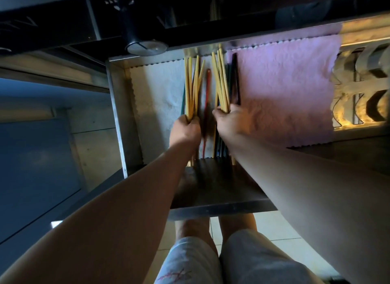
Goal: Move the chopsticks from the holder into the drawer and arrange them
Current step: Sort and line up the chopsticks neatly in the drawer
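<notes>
Two bare hands are holding yellow chopsticks in an open steel drawer (118, 114).

A pink cloth (285, 89) and a white cloth (156, 97) are lining the drawer. The left hand (184, 131) is gripping one bundle (193, 87), the right hand (230, 123) a second bundle (221, 81), fingers clamped round the near ends. A red chopstick (207, 89) is lying between them, dark chopsticks (236, 78) just right.

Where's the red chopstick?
In the head view, the thin red chopstick lies on the white cloth in the metal drawer, between the left hand and right hand.
</notes>
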`<action>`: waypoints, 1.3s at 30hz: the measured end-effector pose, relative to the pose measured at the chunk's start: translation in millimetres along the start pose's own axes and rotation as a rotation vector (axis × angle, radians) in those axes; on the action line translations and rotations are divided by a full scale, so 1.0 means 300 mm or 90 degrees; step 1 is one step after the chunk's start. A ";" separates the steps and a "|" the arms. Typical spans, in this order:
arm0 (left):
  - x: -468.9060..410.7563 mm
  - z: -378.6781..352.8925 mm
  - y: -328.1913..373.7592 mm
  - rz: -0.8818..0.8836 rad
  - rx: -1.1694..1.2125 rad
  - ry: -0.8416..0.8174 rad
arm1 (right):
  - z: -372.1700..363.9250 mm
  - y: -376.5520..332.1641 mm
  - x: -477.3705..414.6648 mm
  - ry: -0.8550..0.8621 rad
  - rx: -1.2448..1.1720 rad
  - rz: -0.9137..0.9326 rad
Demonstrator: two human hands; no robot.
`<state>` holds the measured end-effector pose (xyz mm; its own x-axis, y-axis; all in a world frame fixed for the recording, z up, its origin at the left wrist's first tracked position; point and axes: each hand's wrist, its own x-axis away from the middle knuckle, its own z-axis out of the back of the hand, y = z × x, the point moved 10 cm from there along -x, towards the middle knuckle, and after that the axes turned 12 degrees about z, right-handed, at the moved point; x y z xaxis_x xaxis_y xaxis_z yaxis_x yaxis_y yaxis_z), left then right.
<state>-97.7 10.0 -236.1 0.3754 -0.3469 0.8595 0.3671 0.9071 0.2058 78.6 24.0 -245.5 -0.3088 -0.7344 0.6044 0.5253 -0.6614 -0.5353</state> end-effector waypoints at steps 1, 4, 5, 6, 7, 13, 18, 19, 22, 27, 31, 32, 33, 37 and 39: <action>-0.006 0.005 -0.006 -0.010 -0.007 -0.007 | -0.002 0.000 -0.002 0.003 0.004 0.003; -0.014 0.027 -0.021 -0.026 -0.014 -0.005 | 0.008 -0.011 0.006 0.021 0.037 0.005; -0.021 0.034 -0.031 -0.026 -0.003 -0.002 | 0.010 -0.011 0.008 0.033 0.040 0.003; -0.025 0.041 -0.038 -0.024 0.004 0.001 | 0.012 -0.014 0.011 0.044 0.045 0.003; -0.026 0.047 -0.042 -0.023 0.006 0.004 | 0.010 -0.016 0.012 0.049 0.055 0.003; -0.045 0.088 -0.048 -0.017 -0.007 0.032 | -0.031 -0.055 0.016 0.021 0.100 0.006; -0.065 0.093 -0.045 -0.021 -0.061 0.079 | -0.061 -0.066 0.012 0.004 0.124 -0.029; -0.068 0.091 -0.046 -0.021 -0.064 0.085 | -0.059 -0.063 0.016 0.006 0.104 -0.037; -0.073 0.080 -0.050 -0.012 -0.075 0.084 | -0.031 -0.058 0.031 0.015 0.021 -0.058; -0.084 0.082 -0.050 0.006 -0.074 0.085 | 0.020 -0.043 0.024 -0.032 -0.003 -0.055; -0.067 0.053 -0.027 -0.001 -0.035 0.061 | 0.049 -0.006 0.029 -0.058 -0.179 -0.081; -0.058 0.045 -0.025 0.005 -0.025 0.060 | 0.063 -0.002 0.036 -0.067 -0.206 -0.085; -0.051 0.036 -0.023 0.011 -0.015 0.056 | 0.077 0.001 0.045 -0.076 -0.223 -0.085; -0.005 -0.027 0.009 0.043 0.025 0.022 | 0.110 0.022 0.075 -0.083 -0.266 -0.099; 0.004 -0.067 0.021 0.050 0.028 0.017 | 0.118 0.022 0.078 -0.077 -0.290 -0.103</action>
<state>-77.8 10.6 -243.2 0.4241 -0.2794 0.8614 0.2985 0.9412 0.1583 102.8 7.7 -213.9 -0.2497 -0.6118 0.7506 0.0704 -0.7846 -0.6160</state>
